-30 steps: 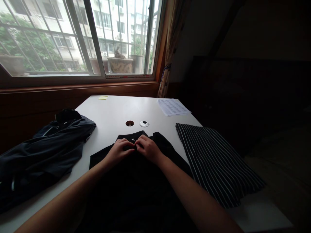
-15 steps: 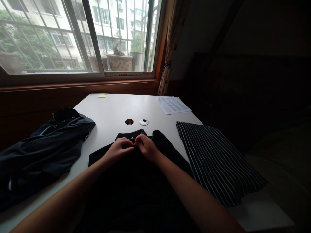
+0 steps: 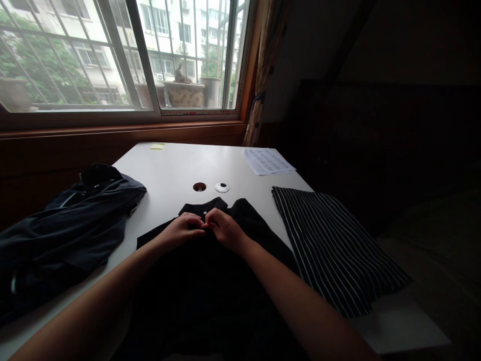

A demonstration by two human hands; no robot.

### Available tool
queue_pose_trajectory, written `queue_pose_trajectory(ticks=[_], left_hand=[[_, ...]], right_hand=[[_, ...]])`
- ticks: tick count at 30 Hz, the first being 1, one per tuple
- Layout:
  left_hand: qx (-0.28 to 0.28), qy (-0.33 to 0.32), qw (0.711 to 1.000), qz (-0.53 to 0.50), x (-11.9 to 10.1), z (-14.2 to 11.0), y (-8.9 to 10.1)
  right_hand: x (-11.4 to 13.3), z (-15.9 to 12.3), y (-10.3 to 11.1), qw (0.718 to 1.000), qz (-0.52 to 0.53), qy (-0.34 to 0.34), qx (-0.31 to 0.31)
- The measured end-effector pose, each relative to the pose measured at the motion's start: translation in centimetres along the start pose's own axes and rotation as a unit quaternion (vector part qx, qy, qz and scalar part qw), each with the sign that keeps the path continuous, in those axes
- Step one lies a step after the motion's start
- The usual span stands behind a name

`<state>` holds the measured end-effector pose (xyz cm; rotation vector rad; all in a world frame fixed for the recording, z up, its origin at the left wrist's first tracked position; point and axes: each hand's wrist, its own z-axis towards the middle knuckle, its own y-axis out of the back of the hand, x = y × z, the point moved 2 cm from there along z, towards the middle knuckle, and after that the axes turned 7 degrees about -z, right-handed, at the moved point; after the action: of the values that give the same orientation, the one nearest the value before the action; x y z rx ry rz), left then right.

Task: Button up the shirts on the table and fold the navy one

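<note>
A black collared shirt [image 3: 210, 291] lies spread on the white table [image 3: 180, 163], its collar toward the window. Just below the collar, my left hand [image 3: 186, 229] pinches the shirt's front with thumb and fingers. My right hand [image 3: 222, 226] is closed on the same spot, its fingertips meeting those of the left. A small white tag shows at the neck, above the fingers. Whatever sits between the fingertips, perhaps only cloth, is too dark and small to make out.
On the left lies a dark jacket [image 3: 75, 230]; on the right, a folded striped cloth [image 3: 330, 240]. Printed papers [image 3: 267, 161] and a yellow sticky note [image 3: 157, 146] rest at the far edge. A round hole [image 3: 199, 187] and its cover [image 3: 222, 187] are mid-table. Beyond stands a barred window [image 3: 158, 60].
My right hand's fingers have curled in more and shifted slightly left against the left fingertips. The shirt stays in place; the whole view has tilted very slightly.
</note>
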<state>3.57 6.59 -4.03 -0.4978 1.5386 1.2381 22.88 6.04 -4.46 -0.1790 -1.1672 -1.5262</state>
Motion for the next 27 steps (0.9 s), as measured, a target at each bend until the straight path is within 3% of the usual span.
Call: queue_pose_trajectory(ticks=[5,15,21,27], left_hand=[[0.006,-0.01,1.0,0.008,-0.1,-0.3,-0.1],[-0.042,0.036,0.998,-0.005,-0.3,-0.6,0.0],[-0.04,0.057,0.998,-0.01,-0.1,-0.8,0.3],[-0.021,0.018,1.0,0.01,0.2,-0.7,0.4]], right_hand=[[0.1,0.1,0.2,1.0,-0.006,0.007,0.009],[0.0,-0.5,1.2,0.999,-0.035,0.02,0.023],[-0.3,-0.4,1.0,0.999,-0.02,0.034,0.037],[-0.7,-0.3,0.9,0.998,-0.022,0.034,0.039]])
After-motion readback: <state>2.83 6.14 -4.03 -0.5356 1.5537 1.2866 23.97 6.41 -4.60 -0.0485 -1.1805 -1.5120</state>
